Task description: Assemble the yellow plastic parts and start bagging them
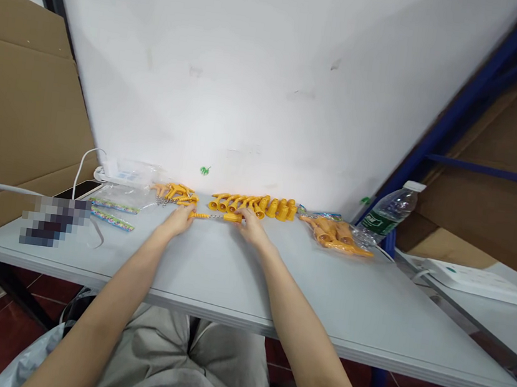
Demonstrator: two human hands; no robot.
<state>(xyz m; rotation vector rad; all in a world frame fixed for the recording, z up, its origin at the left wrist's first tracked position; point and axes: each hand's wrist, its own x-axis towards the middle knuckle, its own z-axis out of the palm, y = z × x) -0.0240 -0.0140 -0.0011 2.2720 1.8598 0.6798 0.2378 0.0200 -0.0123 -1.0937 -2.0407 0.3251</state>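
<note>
Chained yellow piece (231, 218) spans outstretched left hand (180, 219) and right hand (253, 228), each pinching one end.

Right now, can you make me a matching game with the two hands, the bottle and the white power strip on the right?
Things:
1. left hand
2. right hand
3. bottle
4. power strip

Places and looks:
A. white, to the right of the blue frame post
B. holding the smooth orange piece
C. see-through, with a white cap and green label
D. holding the ribbed orange piece

Right pairs: 1-D, 2-B, 3-C, 4-A
</note>
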